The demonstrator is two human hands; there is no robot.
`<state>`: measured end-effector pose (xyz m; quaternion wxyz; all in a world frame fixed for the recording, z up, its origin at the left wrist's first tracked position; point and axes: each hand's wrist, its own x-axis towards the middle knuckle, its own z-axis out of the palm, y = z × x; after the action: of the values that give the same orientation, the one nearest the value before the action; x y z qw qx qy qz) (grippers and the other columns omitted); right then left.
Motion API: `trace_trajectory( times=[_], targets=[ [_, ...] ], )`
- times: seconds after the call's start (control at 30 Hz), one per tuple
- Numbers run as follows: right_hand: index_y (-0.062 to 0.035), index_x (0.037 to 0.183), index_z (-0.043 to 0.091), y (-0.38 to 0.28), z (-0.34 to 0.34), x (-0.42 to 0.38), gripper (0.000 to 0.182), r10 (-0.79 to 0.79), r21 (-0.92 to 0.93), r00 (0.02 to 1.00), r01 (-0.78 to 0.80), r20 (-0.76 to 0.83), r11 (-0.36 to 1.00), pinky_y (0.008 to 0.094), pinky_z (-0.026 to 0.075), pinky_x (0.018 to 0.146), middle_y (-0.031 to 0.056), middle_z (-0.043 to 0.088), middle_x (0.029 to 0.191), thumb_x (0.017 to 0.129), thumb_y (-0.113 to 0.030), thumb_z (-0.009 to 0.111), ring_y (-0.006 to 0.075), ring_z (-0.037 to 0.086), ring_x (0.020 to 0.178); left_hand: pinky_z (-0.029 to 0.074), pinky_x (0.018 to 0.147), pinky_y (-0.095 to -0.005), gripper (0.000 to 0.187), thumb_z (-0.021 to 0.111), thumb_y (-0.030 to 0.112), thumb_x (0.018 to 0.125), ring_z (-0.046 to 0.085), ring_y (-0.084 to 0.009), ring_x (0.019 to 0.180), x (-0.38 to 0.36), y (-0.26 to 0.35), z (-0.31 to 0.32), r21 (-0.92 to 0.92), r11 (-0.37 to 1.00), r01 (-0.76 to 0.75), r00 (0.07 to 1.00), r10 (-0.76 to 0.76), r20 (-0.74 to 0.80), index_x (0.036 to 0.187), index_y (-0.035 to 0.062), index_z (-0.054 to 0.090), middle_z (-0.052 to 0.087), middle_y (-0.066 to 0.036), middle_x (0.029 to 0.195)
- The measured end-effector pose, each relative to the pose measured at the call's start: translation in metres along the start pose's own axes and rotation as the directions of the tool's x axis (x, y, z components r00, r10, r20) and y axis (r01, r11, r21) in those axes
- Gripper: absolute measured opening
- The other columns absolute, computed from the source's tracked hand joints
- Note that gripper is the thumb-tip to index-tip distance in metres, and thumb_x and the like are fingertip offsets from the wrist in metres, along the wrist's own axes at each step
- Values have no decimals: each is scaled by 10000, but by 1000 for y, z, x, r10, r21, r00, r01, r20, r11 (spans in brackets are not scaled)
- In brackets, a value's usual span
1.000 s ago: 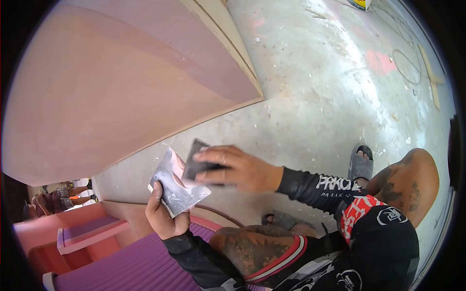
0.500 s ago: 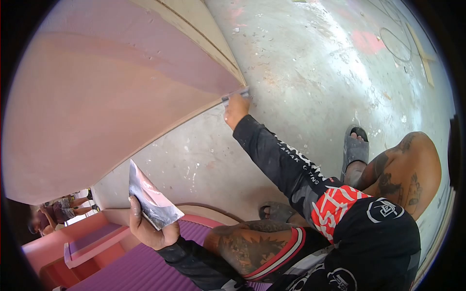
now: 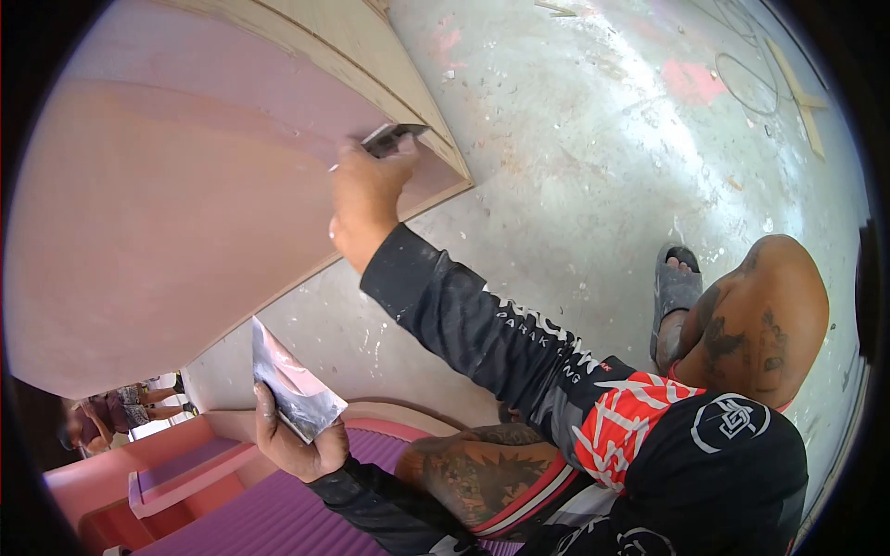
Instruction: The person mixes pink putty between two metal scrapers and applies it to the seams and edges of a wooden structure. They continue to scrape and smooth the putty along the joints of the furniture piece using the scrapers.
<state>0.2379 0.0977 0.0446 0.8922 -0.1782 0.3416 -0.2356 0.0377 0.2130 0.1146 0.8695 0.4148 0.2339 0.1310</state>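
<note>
My right hand (image 3: 366, 190) grips a putty knife (image 3: 382, 141), its dark flat blade right at the pinkish panel (image 3: 213, 195) near its wooden edge strip (image 3: 320, 57). The panel carries a band of lighter pink-purple along that side. Lower left, my left hand (image 3: 295, 445) holds a thin metal plate (image 3: 306, 417) by its lower part, thumb over one edge. A smear of pink putty (image 3: 289, 366) covers the upper part of the plate. Its pointed end lies below the panel's lower edge in this view.
Purple ribbed surface (image 3: 250, 519) and pink shelving (image 3: 181, 473) fill the lower left. Another person (image 3: 111, 412) is in the far left background. The grey floor (image 3: 556, 157) bears paint specks, a wire loop (image 3: 746, 83) and wooden strips (image 3: 802, 102). My sandalled foot (image 3: 679, 283) rests on it.
My right hand with the putty knife has moved up and left from the panel's corner onto its face by the edge strip. The left hand and plate have shifted only slightly.
</note>
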Motion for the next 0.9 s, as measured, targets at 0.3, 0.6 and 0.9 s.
trace_trajectory(
  times=[0.3, 0.6, 0.9],
  targets=[
    [52, 1457, 94, -41, 42, -45, 741, 74, 53, 983, -84, 166, 995, 324, 364, 1036, 174, 401, 1296, 900, -51, 572, 217, 434, 1210, 612, 615, -356, 253, 516, 195, 990, 698, -252, 824, -7, -10, 3, -42, 999, -14, 1000, 13, -13, 1139, -3, 570, 688, -158, 965],
    [7, 1324, 445, -55, -31, -75, 415, -81, -39, 682, 158, 726, 987, 317, 397, 922, 104, 510, 1193, 911, -5, 486, 154, 473, 1085, 577, 521, -332, 260, 512, 204, 990, 643, -210, 728, 4, 2, -7, -153, 988, -19, 1000, 17, -15, 1145, -1, 559, 669, -117, 910],
    [-29, 1307, 564, -71, -172, 5, 556, 397, 30, -169, 942, 902, 334, 422, 415, 1030, 162, 586, 1273, 758, 47, 517, 349, 552, 1166, 563, 859, -371, 306, 483, 168, 997, 661, -256, 1001, 22, -6, -11, -63, 964, 258, 924, -228, 307, 1225, -24, 550, 645, -152, 1177]
  ],
)
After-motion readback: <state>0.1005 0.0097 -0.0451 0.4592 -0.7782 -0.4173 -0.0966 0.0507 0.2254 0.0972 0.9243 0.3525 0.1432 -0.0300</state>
